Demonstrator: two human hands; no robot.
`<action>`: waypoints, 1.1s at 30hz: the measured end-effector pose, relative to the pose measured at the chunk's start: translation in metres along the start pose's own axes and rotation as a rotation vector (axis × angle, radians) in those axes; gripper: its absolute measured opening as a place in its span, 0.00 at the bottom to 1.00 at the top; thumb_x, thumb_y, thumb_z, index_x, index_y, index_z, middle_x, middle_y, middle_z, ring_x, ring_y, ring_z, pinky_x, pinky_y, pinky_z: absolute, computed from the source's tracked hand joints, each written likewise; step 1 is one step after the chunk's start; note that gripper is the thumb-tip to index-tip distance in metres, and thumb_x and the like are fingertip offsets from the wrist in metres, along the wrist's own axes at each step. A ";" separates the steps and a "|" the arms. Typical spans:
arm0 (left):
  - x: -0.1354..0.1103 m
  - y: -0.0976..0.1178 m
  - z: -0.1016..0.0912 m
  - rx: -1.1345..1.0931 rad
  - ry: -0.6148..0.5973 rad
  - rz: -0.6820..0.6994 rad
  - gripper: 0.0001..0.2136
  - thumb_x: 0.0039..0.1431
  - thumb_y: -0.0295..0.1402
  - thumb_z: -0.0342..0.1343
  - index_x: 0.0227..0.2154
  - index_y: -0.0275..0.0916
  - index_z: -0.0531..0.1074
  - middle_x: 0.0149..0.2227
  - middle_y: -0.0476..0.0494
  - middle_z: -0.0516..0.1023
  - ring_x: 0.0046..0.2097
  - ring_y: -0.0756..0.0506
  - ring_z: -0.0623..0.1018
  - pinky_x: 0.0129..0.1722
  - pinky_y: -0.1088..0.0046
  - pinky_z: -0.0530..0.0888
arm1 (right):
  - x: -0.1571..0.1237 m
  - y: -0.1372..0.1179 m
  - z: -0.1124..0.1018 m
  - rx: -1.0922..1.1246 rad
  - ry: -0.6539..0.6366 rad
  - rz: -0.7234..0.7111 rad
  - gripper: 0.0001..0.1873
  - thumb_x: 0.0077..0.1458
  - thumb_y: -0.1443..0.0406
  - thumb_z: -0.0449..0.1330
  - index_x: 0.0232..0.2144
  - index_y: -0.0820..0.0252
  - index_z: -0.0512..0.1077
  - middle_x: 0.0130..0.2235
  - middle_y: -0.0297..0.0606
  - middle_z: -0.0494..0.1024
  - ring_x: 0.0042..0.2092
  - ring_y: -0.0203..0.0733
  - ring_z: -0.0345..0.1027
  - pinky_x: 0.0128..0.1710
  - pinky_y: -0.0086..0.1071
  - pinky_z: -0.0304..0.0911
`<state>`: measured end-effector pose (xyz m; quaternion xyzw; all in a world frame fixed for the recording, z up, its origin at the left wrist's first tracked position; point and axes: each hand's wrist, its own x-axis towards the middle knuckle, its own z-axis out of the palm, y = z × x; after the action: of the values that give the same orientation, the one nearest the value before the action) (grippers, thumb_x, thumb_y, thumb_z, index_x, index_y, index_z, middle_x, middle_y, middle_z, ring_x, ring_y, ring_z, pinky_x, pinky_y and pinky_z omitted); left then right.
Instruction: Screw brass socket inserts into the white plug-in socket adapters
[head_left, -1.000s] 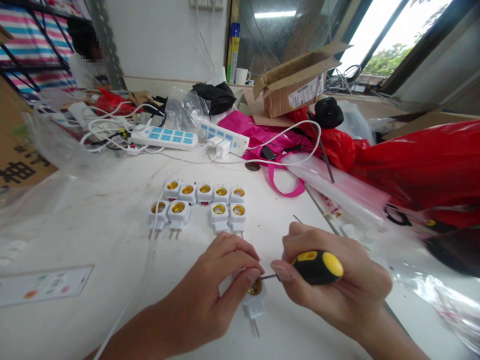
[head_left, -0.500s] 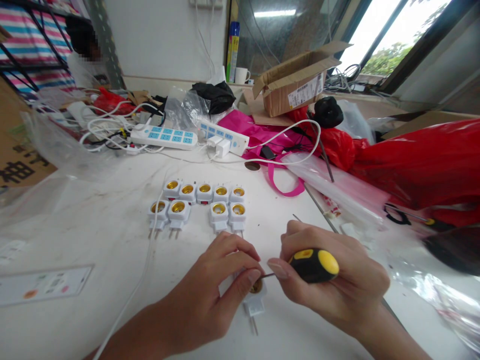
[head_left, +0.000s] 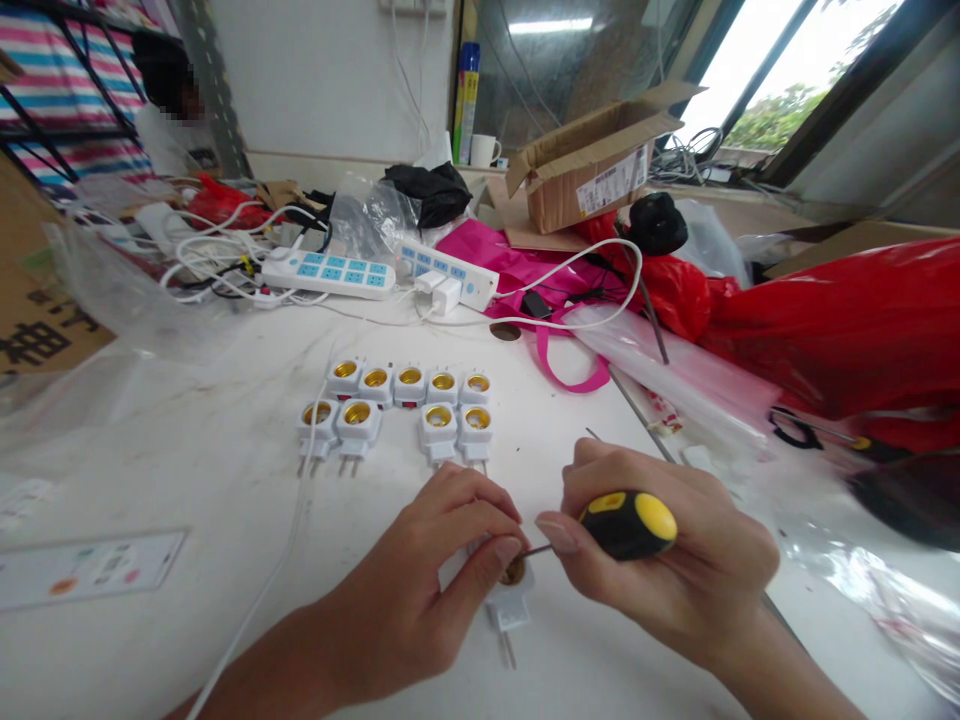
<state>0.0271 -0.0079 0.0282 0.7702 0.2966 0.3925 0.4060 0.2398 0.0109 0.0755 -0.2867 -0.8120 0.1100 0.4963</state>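
Note:
Between my hands a white plug-in bulb socket (head_left: pixel 511 608) lies on the table, its brass-lined opening facing up and its two prongs pointing toward me. My left hand (head_left: pixel 442 570) is closed on it, thumb and fingers at the rim, covering part of the opening. In my right hand (head_left: pixel 660 550) I grip a screwdriver (head_left: pixel 628 525) with a black and yellow handle. Its thin shaft points left to the socket's opening; the tip is hidden by my left fingers. Another thin metal rod shows above my right hand.
Several similar sockets (head_left: pixel 409 385) stand in two rows beyond my hands. Behind them lie power strips (head_left: pixel 330 273) with tangled white cables. A white cord runs down the left side, near a printed card (head_left: pixel 97 570). Red plastic bags (head_left: pixel 840 310) and an open carton (head_left: pixel 592 170) are at the right.
The screwdriver handle has turned slightly and shifted a little upward in my right hand. My left hand and the socket have stayed in place.

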 end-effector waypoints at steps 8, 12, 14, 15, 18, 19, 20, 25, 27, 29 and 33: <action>0.001 0.000 -0.001 0.003 -0.004 0.015 0.10 0.78 0.28 0.52 0.45 0.39 0.79 0.47 0.40 0.80 0.51 0.43 0.78 0.58 0.62 0.73 | -0.001 0.000 0.002 -0.035 0.003 0.010 0.13 0.61 0.70 0.70 0.32 0.53 0.69 0.25 0.28 0.70 0.23 0.34 0.62 0.23 0.28 0.59; 0.000 0.000 -0.001 -0.008 -0.001 0.014 0.09 0.78 0.28 0.53 0.45 0.39 0.79 0.47 0.40 0.80 0.52 0.43 0.78 0.58 0.63 0.73 | 0.000 -0.001 0.000 -0.036 -0.013 0.017 0.13 0.62 0.70 0.69 0.32 0.53 0.69 0.25 0.28 0.69 0.24 0.34 0.62 0.23 0.28 0.58; 0.000 -0.001 0.000 -0.013 -0.001 0.014 0.09 0.78 0.28 0.53 0.45 0.38 0.78 0.47 0.40 0.80 0.52 0.43 0.78 0.58 0.63 0.73 | 0.001 0.000 -0.001 -0.030 -0.009 0.021 0.13 0.62 0.70 0.69 0.32 0.53 0.69 0.25 0.28 0.69 0.24 0.34 0.62 0.24 0.29 0.59; 0.000 -0.001 0.000 -0.016 0.000 0.014 0.09 0.78 0.28 0.52 0.45 0.38 0.78 0.47 0.40 0.80 0.52 0.43 0.78 0.58 0.63 0.73 | 0.001 0.000 -0.002 -0.025 -0.011 0.022 0.13 0.62 0.69 0.70 0.32 0.54 0.69 0.25 0.28 0.68 0.24 0.34 0.61 0.24 0.29 0.59; 0.000 -0.001 0.000 -0.022 -0.004 0.006 0.09 0.78 0.28 0.51 0.45 0.39 0.78 0.46 0.40 0.80 0.52 0.43 0.78 0.57 0.62 0.73 | 0.000 0.002 -0.002 -0.010 -0.029 0.033 0.13 0.63 0.69 0.70 0.32 0.53 0.69 0.25 0.27 0.67 0.24 0.33 0.60 0.24 0.29 0.57; 0.000 0.000 0.000 -0.024 -0.005 0.004 0.09 0.78 0.28 0.51 0.45 0.39 0.78 0.46 0.40 0.79 0.52 0.43 0.78 0.57 0.62 0.73 | 0.000 0.003 -0.001 -0.009 -0.033 0.037 0.13 0.63 0.69 0.70 0.33 0.54 0.69 0.26 0.27 0.67 0.24 0.33 0.60 0.24 0.29 0.57; 0.001 0.000 -0.001 -0.024 -0.006 0.003 0.09 0.78 0.28 0.51 0.44 0.40 0.77 0.46 0.40 0.79 0.51 0.43 0.77 0.57 0.62 0.73 | 0.000 0.003 -0.001 -0.008 -0.038 0.041 0.13 0.64 0.69 0.70 0.33 0.54 0.69 0.26 0.27 0.67 0.24 0.33 0.60 0.24 0.29 0.57; 0.001 0.002 -0.001 -0.021 -0.005 0.001 0.09 0.78 0.28 0.51 0.41 0.40 0.75 0.45 0.41 0.79 0.50 0.43 0.77 0.56 0.62 0.73 | -0.001 0.006 0.002 0.003 -0.037 0.077 0.15 0.63 0.66 0.72 0.31 0.54 0.69 0.24 0.25 0.68 0.23 0.32 0.60 0.24 0.28 0.57; 0.001 0.003 -0.001 -0.021 -0.008 -0.003 0.09 0.78 0.28 0.51 0.41 0.40 0.74 0.44 0.41 0.78 0.50 0.43 0.77 0.56 0.63 0.73 | -0.001 0.006 0.002 0.008 -0.032 0.098 0.15 0.63 0.67 0.71 0.31 0.54 0.68 0.25 0.25 0.69 0.23 0.31 0.59 0.24 0.27 0.57; 0.000 0.003 -0.001 -0.017 -0.009 -0.005 0.09 0.78 0.27 0.51 0.41 0.40 0.74 0.44 0.41 0.78 0.51 0.43 0.77 0.56 0.64 0.73 | 0.000 0.006 0.003 0.020 -0.027 0.111 0.14 0.63 0.68 0.71 0.31 0.54 0.69 0.25 0.25 0.70 0.24 0.31 0.59 0.24 0.27 0.57; -0.001 0.001 0.000 -0.011 -0.002 -0.003 0.08 0.78 0.27 0.52 0.44 0.40 0.76 0.46 0.41 0.79 0.52 0.43 0.77 0.57 0.63 0.73 | 0.001 0.006 0.003 0.030 -0.011 0.112 0.14 0.62 0.70 0.71 0.31 0.55 0.69 0.25 0.24 0.71 0.24 0.30 0.61 0.25 0.26 0.58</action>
<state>0.0266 -0.0088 0.0293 0.7680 0.2952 0.3925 0.4110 0.2394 0.0166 0.0722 -0.3239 -0.7957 0.1513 0.4890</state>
